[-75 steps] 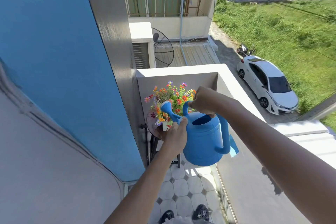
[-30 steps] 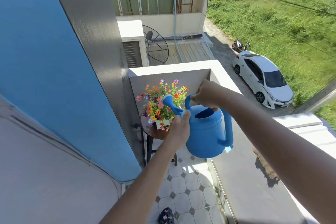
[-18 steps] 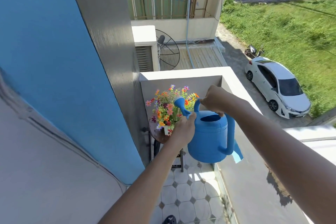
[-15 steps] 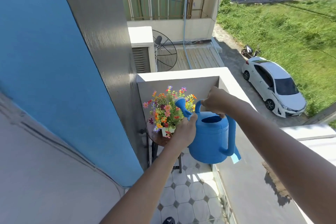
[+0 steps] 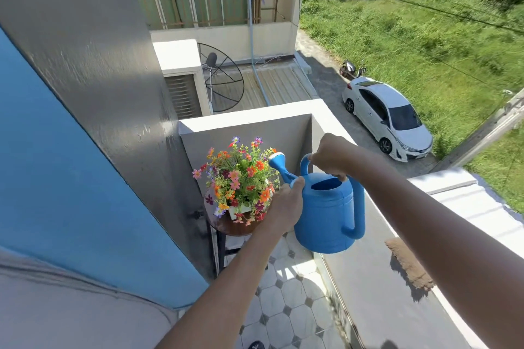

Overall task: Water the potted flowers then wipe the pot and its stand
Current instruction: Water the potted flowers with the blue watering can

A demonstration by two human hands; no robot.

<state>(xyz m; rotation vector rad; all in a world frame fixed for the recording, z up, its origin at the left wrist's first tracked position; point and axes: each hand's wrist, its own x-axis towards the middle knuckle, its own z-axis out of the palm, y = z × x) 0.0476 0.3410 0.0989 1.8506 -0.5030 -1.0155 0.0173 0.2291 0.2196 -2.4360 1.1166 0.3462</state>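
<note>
Holding the blue watering can (image 5: 326, 212) beside the potted flowers (image 5: 239, 178) on their stand (image 5: 226, 228) | right hand (image 5: 330, 154) fingers wrapped round top handle carrying weight | left hand (image 5: 286, 202) fingers gripping spout base, aiming the rose | we judge watering underway.

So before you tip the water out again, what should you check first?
1. Right hand grips the top handle of the watering can: ok.
2. Left hand holds the base of the spout, steadying it: ok.
3. Spout head is over the flowers: ok, it sits at their right edge.
4. Spout tilted down to pour: not ok, it points upward and the can is about level.
5. Water left in the can: cannot tell, the opening looks dark blue only.
6. White pot sits on the round stand: ok.
</note>
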